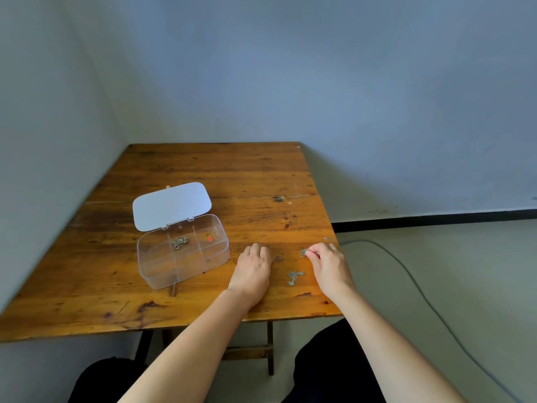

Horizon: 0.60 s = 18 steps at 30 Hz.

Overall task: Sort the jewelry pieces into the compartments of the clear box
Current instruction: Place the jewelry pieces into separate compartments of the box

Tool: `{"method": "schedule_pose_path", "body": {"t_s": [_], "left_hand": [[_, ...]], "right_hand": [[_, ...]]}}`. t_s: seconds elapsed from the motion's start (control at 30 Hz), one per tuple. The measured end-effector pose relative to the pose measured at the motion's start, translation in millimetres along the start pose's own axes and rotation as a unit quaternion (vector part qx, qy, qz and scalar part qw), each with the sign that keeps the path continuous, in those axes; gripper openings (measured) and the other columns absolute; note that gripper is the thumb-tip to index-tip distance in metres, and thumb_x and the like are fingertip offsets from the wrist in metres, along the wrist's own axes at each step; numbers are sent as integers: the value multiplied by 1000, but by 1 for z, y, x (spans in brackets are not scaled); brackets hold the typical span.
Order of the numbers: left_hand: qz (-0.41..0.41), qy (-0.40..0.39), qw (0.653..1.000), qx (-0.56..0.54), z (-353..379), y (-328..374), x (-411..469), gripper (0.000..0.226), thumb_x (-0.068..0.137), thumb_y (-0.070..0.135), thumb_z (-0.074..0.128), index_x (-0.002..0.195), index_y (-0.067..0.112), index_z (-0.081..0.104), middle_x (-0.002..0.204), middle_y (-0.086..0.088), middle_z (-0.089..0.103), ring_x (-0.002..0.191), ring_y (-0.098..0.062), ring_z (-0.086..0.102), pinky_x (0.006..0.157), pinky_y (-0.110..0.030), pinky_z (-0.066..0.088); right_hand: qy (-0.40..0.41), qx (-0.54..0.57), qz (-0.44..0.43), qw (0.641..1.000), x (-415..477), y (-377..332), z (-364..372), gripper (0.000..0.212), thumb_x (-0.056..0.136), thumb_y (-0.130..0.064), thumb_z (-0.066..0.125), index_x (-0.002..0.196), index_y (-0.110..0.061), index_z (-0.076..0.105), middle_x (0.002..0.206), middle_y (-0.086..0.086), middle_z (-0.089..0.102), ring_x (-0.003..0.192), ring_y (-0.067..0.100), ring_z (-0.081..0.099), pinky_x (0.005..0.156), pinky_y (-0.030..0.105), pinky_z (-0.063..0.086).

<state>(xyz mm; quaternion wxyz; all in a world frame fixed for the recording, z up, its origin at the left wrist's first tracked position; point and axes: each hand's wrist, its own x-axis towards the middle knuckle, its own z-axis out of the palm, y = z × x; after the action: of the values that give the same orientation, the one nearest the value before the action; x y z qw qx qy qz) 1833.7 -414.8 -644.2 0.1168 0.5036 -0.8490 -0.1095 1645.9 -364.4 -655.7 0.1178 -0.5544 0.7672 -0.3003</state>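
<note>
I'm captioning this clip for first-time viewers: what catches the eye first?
The clear plastic compartment box with its white lid open, left of centre on the orange-brown wooden table. Just right of it, the left hand lies knuckles-up while the right hand pinches a small silver jewelry piece.

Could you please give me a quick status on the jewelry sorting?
Right hand pinching a small silver piece; left hand resting on table. Clear box open, two compartments holding pieces. Silver chain loose on table. Nothing blocking.

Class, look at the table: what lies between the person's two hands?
In the head view, a small dark chain lies beside the left hand; a silver chain lies nearer the right hand.
</note>
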Motion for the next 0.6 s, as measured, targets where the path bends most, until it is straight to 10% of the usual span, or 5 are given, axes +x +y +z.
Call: {"method": "schedule_pose_path", "body": {"t_s": [0.17, 0.4, 0.6], "left_hand": [[-14, -26, 999, -31, -9, -5, -7, 24, 104, 20, 41, 124, 14, 53, 123, -4, 53, 112, -21, 48, 99, -33, 43], [-108, 20, 917, -384, -65, -15, -17, 13, 103, 22, 45, 99, 16, 56, 98, 1, 65, 86, -13, 62, 65, -18, 48], [-119, 115, 854, -493, -125, -38, -25, 17, 104, 18, 45, 103, 5, 56, 97, -8, 73, 89, -22, 68, 78, -39, 57]], "right_hand": [[-4, 54, 32, 998, -2, 2, 1, 16, 100, -31, 59, 105, -19, 69, 106, -4, 64, 93, 12, 56, 75, 22, 43], [2, 124, 83, 989, -7, -14, -5, 14, 101, -40, 52, 100, -30, 63, 102, -10, 63, 94, 11, 58, 65, 21, 41], [28, 190, 101, 976, -5, -40, -3, 28, 103, -38, 49, 120, -20, 61, 112, -2, 64, 87, 6, 57, 61, 13, 37]]}}
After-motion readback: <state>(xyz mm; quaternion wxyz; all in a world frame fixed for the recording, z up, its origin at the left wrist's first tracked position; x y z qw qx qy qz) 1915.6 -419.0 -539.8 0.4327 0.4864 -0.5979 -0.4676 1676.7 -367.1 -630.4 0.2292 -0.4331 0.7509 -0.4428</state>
